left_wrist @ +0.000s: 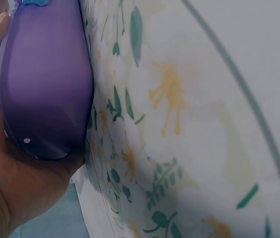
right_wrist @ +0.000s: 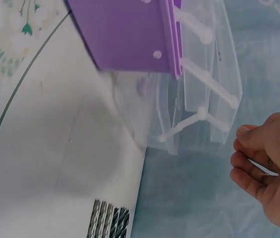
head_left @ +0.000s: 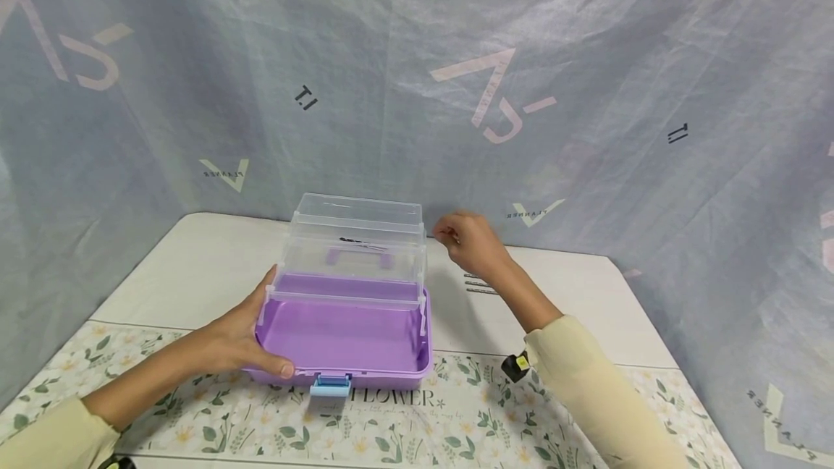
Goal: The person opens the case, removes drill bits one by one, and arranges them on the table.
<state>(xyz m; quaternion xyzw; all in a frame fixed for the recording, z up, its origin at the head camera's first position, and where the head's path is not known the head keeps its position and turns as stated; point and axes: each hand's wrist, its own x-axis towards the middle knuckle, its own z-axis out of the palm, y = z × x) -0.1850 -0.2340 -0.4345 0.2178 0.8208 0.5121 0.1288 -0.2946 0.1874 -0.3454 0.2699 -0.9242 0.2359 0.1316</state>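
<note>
A purple storage box [head_left: 342, 331] stands with its clear lid and tiered trays [head_left: 358, 226] raised at the back. My left hand [head_left: 241, 335] grips its left end, the thumb over the front rim; the left wrist view shows the palm against the purple side [left_wrist: 50, 74]. Dark drill bits [head_left: 355, 242] show through the clear plastic. Just right of the trays, my right hand [head_left: 474, 243] hovers with fingers loosely curled. In the right wrist view, nothing shows between its fingertips. Below that hand, several twist drill bits [right_wrist: 107, 218] lie side by side on the table.
A blue latch [head_left: 331, 384] hangs at the box's front. Flowered cloth [head_left: 456, 433] covers the front of the white table [head_left: 573, 295]. A grey-blue printed curtain [head_left: 365, 93] hangs close behind the table and along both sides.
</note>
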